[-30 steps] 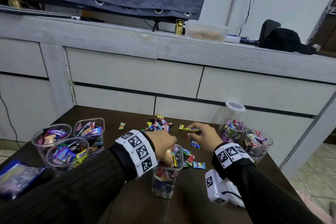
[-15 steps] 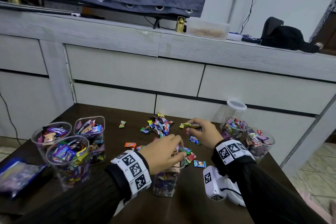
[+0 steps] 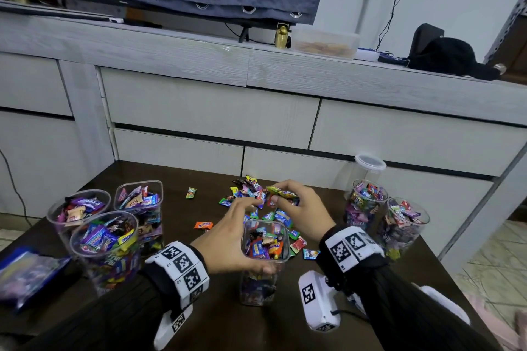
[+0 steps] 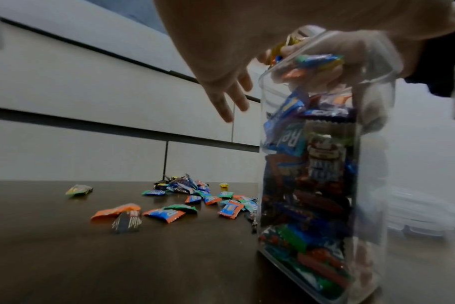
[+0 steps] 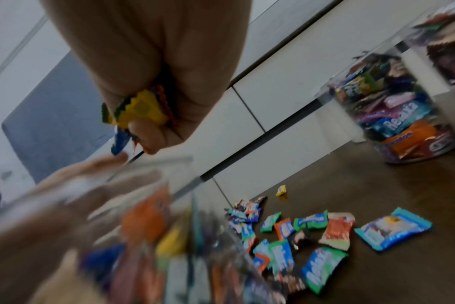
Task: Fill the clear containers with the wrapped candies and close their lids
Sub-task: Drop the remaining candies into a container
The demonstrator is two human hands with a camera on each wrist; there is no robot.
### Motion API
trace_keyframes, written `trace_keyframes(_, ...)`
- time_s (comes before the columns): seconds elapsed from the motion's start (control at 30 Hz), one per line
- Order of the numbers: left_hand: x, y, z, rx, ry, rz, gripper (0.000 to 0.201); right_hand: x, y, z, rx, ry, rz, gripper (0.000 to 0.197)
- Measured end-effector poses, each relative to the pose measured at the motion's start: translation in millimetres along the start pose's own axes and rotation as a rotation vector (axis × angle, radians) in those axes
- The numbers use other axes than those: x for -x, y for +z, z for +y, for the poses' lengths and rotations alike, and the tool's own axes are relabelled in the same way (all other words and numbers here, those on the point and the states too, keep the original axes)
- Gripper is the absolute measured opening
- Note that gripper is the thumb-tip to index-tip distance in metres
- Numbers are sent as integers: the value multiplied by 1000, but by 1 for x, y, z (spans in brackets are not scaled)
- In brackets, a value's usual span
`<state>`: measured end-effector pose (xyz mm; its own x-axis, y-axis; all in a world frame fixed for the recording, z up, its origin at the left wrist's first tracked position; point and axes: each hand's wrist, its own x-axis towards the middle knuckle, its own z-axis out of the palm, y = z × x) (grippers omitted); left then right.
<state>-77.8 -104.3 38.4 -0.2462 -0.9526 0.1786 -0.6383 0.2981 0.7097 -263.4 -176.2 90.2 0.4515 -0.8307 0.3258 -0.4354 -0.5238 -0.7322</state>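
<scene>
A: What have the fingers (image 5: 148, 135) of the right hand (image 3: 302, 214) got?

B: They are curled round a small bunch of wrapped candies (image 5: 140, 109), yellow and green wrappers poking out, held above the loose pile (image 3: 256, 196) on the desk (image 3: 216, 322).

A: And the left hand (image 3: 228, 239)?

B: Its thumb lies along the near rim of the square clear container (image 3: 263, 262), fingers (image 4: 226, 98) spread out past the far side. It looks to be steadying, hardly a firm clasp.

A: How will the candies handle?

B: Light, crinkly, likely slippery; a loose bunch could shed one, so I would keep them cupped until over the mouth.

A: The container?

B: Thin stiff plastic, tall and narrow, mostly full, standing mid-desk. It may tip; hold the walls near the top. Five other filled containers stand to the sides, lids off.
</scene>
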Motion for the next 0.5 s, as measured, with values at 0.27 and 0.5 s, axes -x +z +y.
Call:
trace_keyframes(0.27, -6, 6, -14, 99, -98, -49, 128, 28, 33, -2, 101, -199, -11, 32)
trace_keyframes(0.5, -8, 5, -12, 77, -105, -68, 124, 34, 29, -1, 238, -306, -102, 30)
